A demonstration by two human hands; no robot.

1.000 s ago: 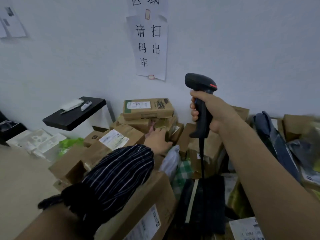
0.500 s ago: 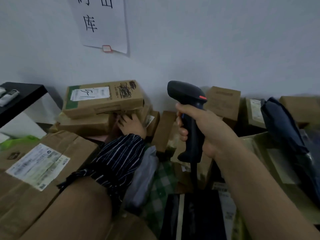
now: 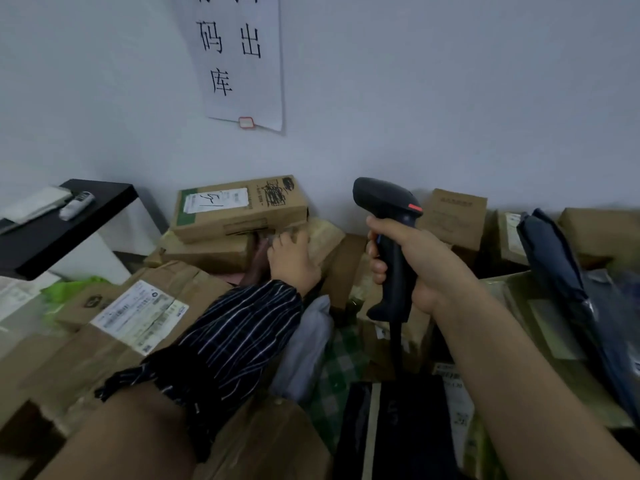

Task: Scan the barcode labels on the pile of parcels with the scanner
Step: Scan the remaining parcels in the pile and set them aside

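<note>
Your right hand (image 3: 427,266) grips the scanner (image 3: 389,206), held upright. At its 9 o'clock, your left hand (image 3: 292,263) digs into the parcels (image 3: 239,220); grip unclear. No scan evident; pile looks undone.

Parcels (image 3: 104,344) piled against the wall (image 3: 450,98).
Shelf (image 3: 52,237) off left, top box (image 3: 239,209) at back, scanner (image 3: 382,197) right of it, maybe nearer.
</note>
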